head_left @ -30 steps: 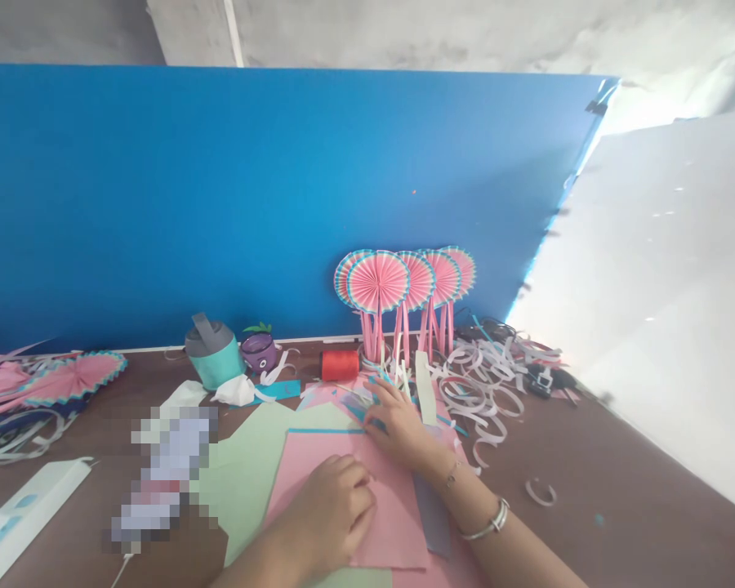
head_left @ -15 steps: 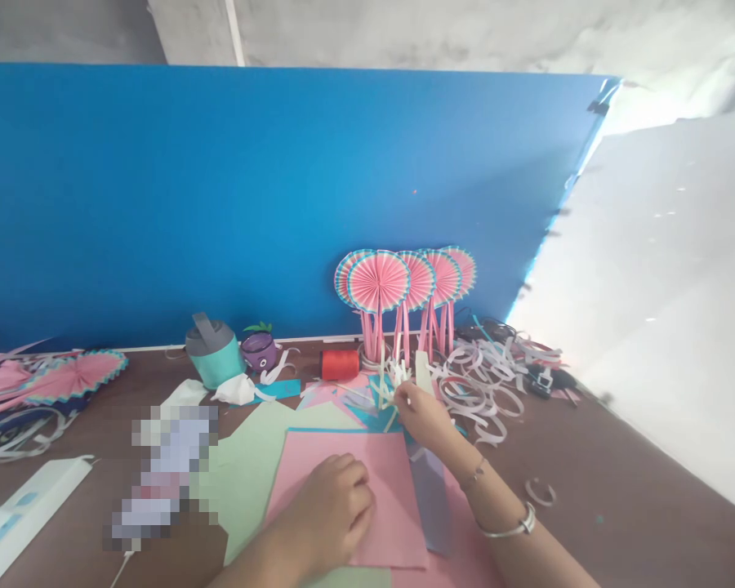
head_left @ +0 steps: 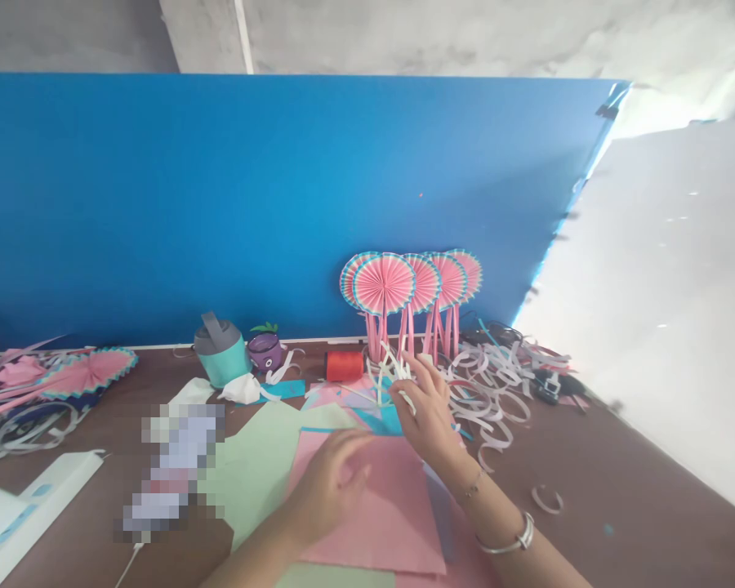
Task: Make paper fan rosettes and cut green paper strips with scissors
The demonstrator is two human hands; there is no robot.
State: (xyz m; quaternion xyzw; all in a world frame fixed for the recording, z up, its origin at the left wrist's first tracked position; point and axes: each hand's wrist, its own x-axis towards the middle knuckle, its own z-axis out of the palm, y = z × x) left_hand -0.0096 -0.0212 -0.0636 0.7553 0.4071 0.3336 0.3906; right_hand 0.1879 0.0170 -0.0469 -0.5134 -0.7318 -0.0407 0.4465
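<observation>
My left hand (head_left: 331,486) hovers at the left part of a pink paper sheet (head_left: 392,523) with a blue top edge; its fingers are apart and slightly curled, with nothing in them. My right hand (head_left: 425,408) is raised beyond the sheet's upper right corner, among pale paper strips (head_left: 380,371), fingers spread. A thin pale strip shows at its thumb and fingertips; whether it is pinched there is hard to tell. Under the pink sheet lie light green paper (head_left: 254,461) and a grey-blue strip (head_left: 444,506). Blue paper scraps (head_left: 385,418) lie just beyond the sheet.
Pink pleated paper fans (head_left: 384,284) stand against the blue panel (head_left: 220,188). Along the back are a red spool (head_left: 344,366), a purple cup (head_left: 265,353) and a teal container (head_left: 224,359). Curled white strips (head_left: 496,392) lie right, a white power strip (head_left: 42,506) left.
My left hand has lifted a little and its fingers have opened. My right hand has gone from closed fingertips to spread fingers. The pink sheet has shifted slightly right, and the view has moved a little.
</observation>
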